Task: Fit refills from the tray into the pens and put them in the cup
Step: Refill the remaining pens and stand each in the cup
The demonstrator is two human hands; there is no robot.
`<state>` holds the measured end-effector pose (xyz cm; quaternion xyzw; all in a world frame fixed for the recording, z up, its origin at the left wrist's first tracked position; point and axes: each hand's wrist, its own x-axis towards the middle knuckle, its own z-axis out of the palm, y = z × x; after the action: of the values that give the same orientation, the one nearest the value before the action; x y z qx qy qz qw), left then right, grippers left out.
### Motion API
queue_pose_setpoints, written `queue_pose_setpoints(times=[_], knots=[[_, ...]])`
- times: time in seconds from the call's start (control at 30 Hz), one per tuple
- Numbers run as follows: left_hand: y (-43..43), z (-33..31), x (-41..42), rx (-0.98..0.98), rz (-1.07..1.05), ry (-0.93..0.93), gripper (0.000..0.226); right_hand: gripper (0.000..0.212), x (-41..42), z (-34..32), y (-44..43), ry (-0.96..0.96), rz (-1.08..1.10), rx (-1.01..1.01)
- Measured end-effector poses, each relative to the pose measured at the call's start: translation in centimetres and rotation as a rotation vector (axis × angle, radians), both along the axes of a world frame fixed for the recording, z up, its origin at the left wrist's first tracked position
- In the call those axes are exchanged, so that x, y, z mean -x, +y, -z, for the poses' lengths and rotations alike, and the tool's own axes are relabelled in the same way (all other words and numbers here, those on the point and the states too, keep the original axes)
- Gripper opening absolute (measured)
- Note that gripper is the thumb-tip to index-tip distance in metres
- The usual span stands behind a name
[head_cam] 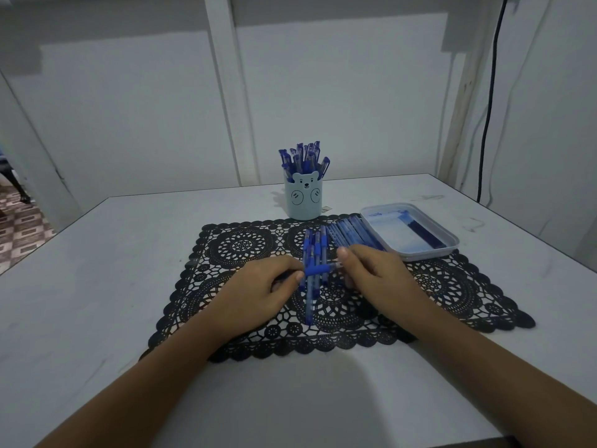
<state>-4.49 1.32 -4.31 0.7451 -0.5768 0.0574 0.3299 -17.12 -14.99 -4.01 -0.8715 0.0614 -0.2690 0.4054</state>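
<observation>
left hand: your left hand (258,286) curls round the back end of a blue pen (318,270).
right hand: your right hand (371,273) pinches that pen's front end.
held pen: crosswise over the loose pens (315,250) on the lace mat (239,247), mid table (97,286).
bear cup (303,198): behind the mat's far edge, full of pens.
tray (449,240): at the mat's far right corner, dark refills (423,232) inside.

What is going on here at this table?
A person is putting blue pens together. The left hand grips one end of a blue pen while the right hand pinches the other, holding it crosswise above several loose pens on the black lace mat. The bear cup behind already holds many pens. The tray with dark refills sits at the right.
</observation>
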Motion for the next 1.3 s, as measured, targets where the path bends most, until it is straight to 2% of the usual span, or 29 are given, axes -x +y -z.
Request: queue_pose_setpoints(times=[0.1, 0.23, 0.27, 0.37, 0.5, 0.63, 0.77, 0.87, 1.1, 1.23, 1.3], knots=[[0.1, 0.0, -0.2, 0.015, -0.014, -0.002, 0.027, 0.003, 0.1, -0.2, -0.3, 0.017, -0.074, 0.057], [0.0, 0.1, -0.1, -0.043, 0.000, -0.028, 0.035, 0.024, 0.1, 0.0, -0.6, 0.067, -0.064, 0.146], [0.0, 0.1, 0.0, -0.040, 0.002, -0.025, 0.033, 0.024, 0.1, 0.0, -0.5, 0.077, -0.067, 0.151], [-0.1, 0.0, 0.1, -0.014, -0.007, 0.002, 0.027, 0.009, 0.2, 0.2, -0.6, 0.104, -0.114, 0.160], [0.0, 0.1, 0.0, -0.057, -0.026, -0.035, 0.026, 0.024, 0.2, 0.1, -0.6, 0.109, -0.103, 0.181], [-0.1, 0.1, 0.0, -0.031, -0.015, -0.024, 0.034, 0.010, 0.1, 0.5, -0.9, 0.111, -0.130, 0.201], [-0.1, 0.3, -0.1, -0.056, -0.010, -0.041, 0.037, 0.023, 0.1, 0.7, -1.1, 0.108, -0.095, 0.212], [-0.2, 0.3, -0.1, -0.046, -0.009, -0.040, 0.031, 0.018, 0.0, 0.6, -1.1, 0.109, -0.118, 0.209], [-0.6, 0.4, 0.3, 0.009, -0.005, -0.070, 0.034, 0.031, 0.0, 0.4, -1.4, 0.082, -0.094, 0.233], [-0.7, 0.4, 0.3, -0.020, -0.025, -0.077, 0.022, 0.039, 0.1, 0.4, -1.5, 0.112, -0.048, 0.159], [-0.5, 0.5, 0.1, -0.038, -0.049, -0.071, 0.015, 0.050, 0.2, 0.3, -1.8, 0.111, 0.034, 0.211]])
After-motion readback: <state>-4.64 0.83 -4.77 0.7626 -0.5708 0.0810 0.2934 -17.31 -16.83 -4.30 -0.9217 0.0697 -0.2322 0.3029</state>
